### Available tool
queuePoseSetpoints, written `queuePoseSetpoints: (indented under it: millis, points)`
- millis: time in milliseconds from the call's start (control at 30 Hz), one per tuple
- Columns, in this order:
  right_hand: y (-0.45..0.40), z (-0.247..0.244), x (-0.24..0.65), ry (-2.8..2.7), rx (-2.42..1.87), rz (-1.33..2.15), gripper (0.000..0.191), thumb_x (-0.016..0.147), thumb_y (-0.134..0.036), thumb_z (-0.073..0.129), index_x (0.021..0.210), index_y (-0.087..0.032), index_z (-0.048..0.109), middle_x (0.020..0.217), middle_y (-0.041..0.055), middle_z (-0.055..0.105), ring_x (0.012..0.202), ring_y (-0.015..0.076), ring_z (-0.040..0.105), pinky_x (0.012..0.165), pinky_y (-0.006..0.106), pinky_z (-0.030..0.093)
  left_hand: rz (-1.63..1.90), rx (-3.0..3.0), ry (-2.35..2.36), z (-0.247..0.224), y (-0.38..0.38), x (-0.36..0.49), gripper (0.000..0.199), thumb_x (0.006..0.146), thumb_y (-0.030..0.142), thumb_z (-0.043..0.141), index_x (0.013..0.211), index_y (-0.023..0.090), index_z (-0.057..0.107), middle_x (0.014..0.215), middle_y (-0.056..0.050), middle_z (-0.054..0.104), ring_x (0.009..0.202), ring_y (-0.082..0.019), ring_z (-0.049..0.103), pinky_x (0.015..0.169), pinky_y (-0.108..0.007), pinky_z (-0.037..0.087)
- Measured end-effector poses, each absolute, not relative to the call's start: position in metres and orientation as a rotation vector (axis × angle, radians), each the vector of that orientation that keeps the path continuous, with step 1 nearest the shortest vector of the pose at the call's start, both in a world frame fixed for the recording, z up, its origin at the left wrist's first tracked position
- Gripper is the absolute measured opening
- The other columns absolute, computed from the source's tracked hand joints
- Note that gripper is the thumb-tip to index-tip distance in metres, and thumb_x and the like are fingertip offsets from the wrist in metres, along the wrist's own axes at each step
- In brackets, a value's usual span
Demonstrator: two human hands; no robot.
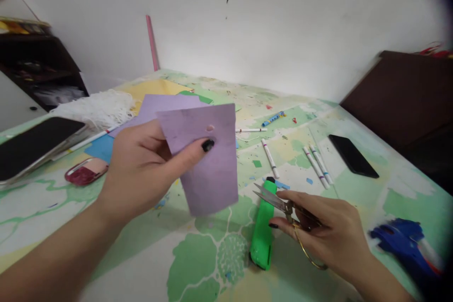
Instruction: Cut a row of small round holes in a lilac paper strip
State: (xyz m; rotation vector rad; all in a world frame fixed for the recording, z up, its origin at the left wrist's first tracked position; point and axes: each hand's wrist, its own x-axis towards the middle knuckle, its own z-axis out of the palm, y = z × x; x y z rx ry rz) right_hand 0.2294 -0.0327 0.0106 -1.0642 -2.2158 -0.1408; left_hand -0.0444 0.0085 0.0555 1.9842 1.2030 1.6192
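My left hand (152, 160) pinches a purple paper rectangle (212, 174) upright above the table, thumb across its front. Near the top edge of the paper is a small hole, just above the thumbnail. In my right hand (329, 231) is a small pair of scissors (274, 198) with gold handles, its blades slightly apart and pointing left toward the paper without touching it. Directly beneath the blades lies a bright green highlighter (262, 231) with a black end.
On the left are a phone (38, 141), a dark red case (86, 171), a heap of white yarn (97, 111) and coloured paper sheets (155, 86). Several white markers (271, 158), a black phone (353, 155) and a blue tool (401, 243) lie on the right. A wall stands behind.
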Motion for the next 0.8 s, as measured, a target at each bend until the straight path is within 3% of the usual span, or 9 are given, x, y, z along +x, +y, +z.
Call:
queuePoseSetpoints:
  millis: [133,300,533,800]
  points:
    - [-0.035,0.015,0.228,-2.229,-1.157,-0.179,0.035,0.088,-0.048,0.059,0.089,-0.013,0.061,0.043,-0.0084,0.044,0.034,0.006,0.039,0.036,0.019,0.032,1.17,1.702,1.106,0.061,0.007,-0.042,0.009,0.076,0.029,0.074,0.084,0.03,0.072,0.078,0.007,0.075,0.065,-0.012,0.069,0.048,-0.012,0.053]
    - [-0.038,0.014,0.228,-2.221,-1.091,-0.179,0.028,0.088,-0.041,0.062,0.079,-0.015,0.061,0.048,-0.0035,0.053,0.039,0.0073,0.044,0.04,0.021,0.034,0.85,1.623,1.106,0.043,0.004,-0.034,0.008,0.075,0.029,0.07,0.08,0.023,0.07,0.068,0.004,0.069,0.055,-0.011,0.062,0.044,-0.014,0.048]
    - [-0.039,0.009,0.236,-2.3,-1.045,-0.153,0.023,0.081,-0.033,0.072,0.09,-0.013,0.065,0.053,-0.0025,0.055,0.042,0.0091,0.046,0.042,0.025,0.032,0.642,1.721,1.064,0.03,0.001,-0.025,0.009,0.074,0.029,0.068,0.074,0.02,0.066,0.063,0.004,0.058,0.053,-0.008,0.05,0.043,-0.013,0.037]
    - [-0.04,0.012,0.237,-2.354,-1.075,-0.11,0.022,0.083,-0.033,0.069,0.093,-0.013,0.065,0.055,-0.002,0.056,0.045,0.0092,0.047,0.043,0.025,0.033,0.61,1.683,1.095,0.023,0.0,-0.023,0.014,0.076,0.034,0.065,0.08,0.021,0.069,0.067,0.001,0.065,0.052,-0.012,0.054,0.042,-0.018,0.041]
